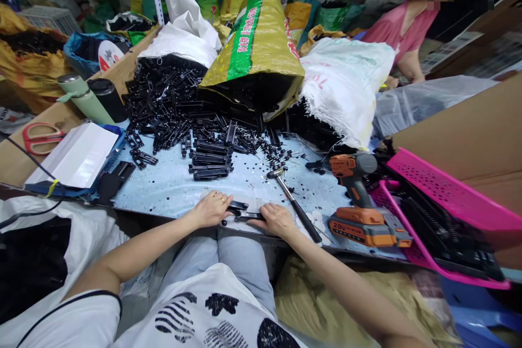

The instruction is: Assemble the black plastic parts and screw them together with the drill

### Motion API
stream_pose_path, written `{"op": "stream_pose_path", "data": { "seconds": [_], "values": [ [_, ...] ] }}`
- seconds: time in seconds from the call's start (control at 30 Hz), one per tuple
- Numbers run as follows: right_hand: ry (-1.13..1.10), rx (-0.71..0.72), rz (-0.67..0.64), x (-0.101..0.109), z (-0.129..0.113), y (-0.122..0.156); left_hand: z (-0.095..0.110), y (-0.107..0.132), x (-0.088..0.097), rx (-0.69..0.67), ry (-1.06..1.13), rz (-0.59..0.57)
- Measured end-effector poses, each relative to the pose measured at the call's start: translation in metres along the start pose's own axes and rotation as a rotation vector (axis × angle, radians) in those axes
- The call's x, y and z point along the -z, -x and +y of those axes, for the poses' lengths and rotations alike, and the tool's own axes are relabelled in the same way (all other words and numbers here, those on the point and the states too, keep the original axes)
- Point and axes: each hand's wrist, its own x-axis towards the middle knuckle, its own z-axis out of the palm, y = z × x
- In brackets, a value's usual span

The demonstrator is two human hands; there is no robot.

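Note:
Both hands rest at the near edge of the light blue table (171, 187). My left hand (212, 207) lies palm down with curled fingers on a black plastic part (240, 206) that sits on a small grey block (253, 204). My right hand (276, 217) pinches another black part (247, 217) just beside it, fingers closed. A hammer (294, 202) with a black handle lies right of my right hand. A heap of black plastic parts (175, 103) spills across the far half of the table.
An orange cordless drill (359, 201) stands to the right, beside a pink basket (444, 212) with black parts. Woven sacks (256, 38) lie behind the heap. A white box (77, 155), red scissors (38, 137) and two flasks (87, 99) are left. A person in pink (402, 32) sits far right.

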Motion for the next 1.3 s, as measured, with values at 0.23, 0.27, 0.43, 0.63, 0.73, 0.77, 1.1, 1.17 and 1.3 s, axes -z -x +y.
{"op": "stream_pose_path", "data": {
  "seconds": [0.23, 0.27, 0.43, 0.63, 0.73, 0.77, 1.1, 1.17, 1.3],
  "values": [
    [-0.134, 0.148, 0.001, 0.025, -0.003, -0.013, -0.005, -0.009, 0.002, 0.141, 0.093, 0.051],
    [-0.154, 0.172, -0.007, 0.030, -0.005, -0.014, -0.006, -0.005, 0.005, 0.150, 0.102, 0.077],
    [-0.180, 0.211, -0.118, 0.053, -0.018, -0.029, -0.008, 0.008, 0.020, 0.219, 0.095, 0.087],
    [-0.105, 0.038, -0.345, 0.059, -0.026, -0.056, -0.014, -0.003, 0.029, 0.441, 0.034, -0.132],
    [-0.141, 0.093, -0.314, 0.054, -0.022, -0.058, -0.024, -0.005, 0.036, 0.301, 0.082, -0.187],
    [-0.160, 0.112, -0.281, 0.054, -0.020, -0.057, -0.027, -0.004, 0.039, 0.258, 0.093, -0.190],
    [-1.032, 0.608, 0.153, 0.089, -0.062, -0.033, 0.040, 0.024, 0.087, -0.136, 0.824, 0.216],
    [-1.161, 0.564, 0.273, 0.074, -0.094, -0.033, 0.061, 0.024, 0.084, -0.147, 0.875, 0.357],
    [-1.055, -0.158, 0.494, 0.029, -0.131, -0.052, 0.067, 0.024, 0.057, -0.078, 0.590, 0.430]
  ]
}}
